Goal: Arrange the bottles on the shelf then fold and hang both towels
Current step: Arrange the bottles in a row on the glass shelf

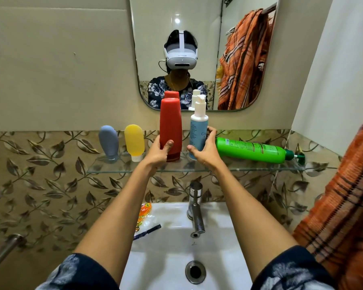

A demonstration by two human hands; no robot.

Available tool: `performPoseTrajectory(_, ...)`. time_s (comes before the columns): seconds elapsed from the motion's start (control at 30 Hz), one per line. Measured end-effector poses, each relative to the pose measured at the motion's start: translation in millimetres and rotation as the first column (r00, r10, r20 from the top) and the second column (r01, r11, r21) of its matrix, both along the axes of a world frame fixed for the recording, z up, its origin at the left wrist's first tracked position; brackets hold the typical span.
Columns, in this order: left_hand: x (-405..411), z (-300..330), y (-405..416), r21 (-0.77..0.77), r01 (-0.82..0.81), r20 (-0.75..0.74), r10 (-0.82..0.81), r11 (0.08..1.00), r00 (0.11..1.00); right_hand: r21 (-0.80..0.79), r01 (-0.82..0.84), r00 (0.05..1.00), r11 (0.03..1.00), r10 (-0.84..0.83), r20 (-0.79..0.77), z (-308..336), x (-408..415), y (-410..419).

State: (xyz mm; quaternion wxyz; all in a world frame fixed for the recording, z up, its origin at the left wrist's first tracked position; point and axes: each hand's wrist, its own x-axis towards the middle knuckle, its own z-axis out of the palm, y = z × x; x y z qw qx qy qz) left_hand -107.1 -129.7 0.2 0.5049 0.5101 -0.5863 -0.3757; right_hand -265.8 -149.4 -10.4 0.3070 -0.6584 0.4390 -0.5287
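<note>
Red bottle [170,128] stands up on the glass shelf [122,168], and the left hand [158,153] wraps its bottom part. The right hand [203,150] wraps the blue pump bottle [198,130], which stands up too, just beside the red one. Out at three o'clock from the right hand lies the green bottle [252,150]. It is flat on its side, long way pointing from nine to three, pump at the far end. The right hand is nearer, so I think it stands that one up next. Grey bottle [108,142] and yellow bottle [134,142] sit at nine o'clock.
</note>
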Motion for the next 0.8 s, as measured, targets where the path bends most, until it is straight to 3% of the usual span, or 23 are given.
performPoseTrajectory(0.23,-2,2,0,-0.011,-0.069,0.043,0.069,0.998,0.997,0.028,0.046,0.998,0.999,-0.047,0.039,0,5,5)
performPoseTrajectory(0.53,-24,-8,18,-0.09,-0.356,-0.011,0.357,0.93,0.934,0.045,0.149,0.989,0.988,-0.15,0.009,-4,-1,15)
performPoseTrajectory(0.7,-49,-17,40,-0.226,-0.519,0.031,0.538,0.825,0.842,0.064,0.159,0.985,0.985,-0.163,0.049,2,-10,22)
performPoseTrajectory(0.8,-67,-22,52,-0.382,-0.495,0.1,0.567,0.781,0.818,0.075,0.16,0.982,0.984,-0.166,0.091,7,-19,26)
